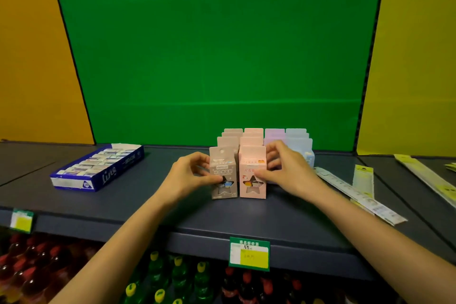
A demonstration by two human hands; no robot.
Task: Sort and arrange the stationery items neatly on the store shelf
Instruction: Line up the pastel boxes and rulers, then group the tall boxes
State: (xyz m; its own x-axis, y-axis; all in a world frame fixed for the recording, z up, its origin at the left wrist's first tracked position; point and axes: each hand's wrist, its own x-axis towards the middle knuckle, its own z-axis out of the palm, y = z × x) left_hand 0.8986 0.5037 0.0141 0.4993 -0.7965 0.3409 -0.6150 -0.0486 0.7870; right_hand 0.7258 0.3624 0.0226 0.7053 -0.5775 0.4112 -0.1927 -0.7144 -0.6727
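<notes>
1. Nearest is a green-and-yellow paper price label [249,253] on the front lip of the dark grey metal shelf [283,217]. Red and green drink bottles [177,276] sit on the tier below and are not part of this job.
2. The left hand [190,175] grasps the taupe cardboard carton with a star window [224,173], thumb on the front face and fingers curled round its left side.
3. The right hand [286,170] grasps the pink cardboard carton with the same star window [252,172], thumb on the front and fingers wrapped round its right side.
4. Both cartons stand upright and touching, mid-shelf, each at the head of its own colour's column. My read: squeezing from the outer sides closes the gap and lines up the front faces.
5. Behind them the stock is sorted by colour: taupe and pink, then the lilac column [274,136] and the pale blue column [298,140] to the right. The right hand partly hides those two.
6. At left, the blue cardboard tray of erasers [98,168] sits skewed to the shelf edge. At right, long flat clear packets [357,195] lie loose at angles. Both probably need tidying.
7. Farthest is the green back panel [217,57].
</notes>
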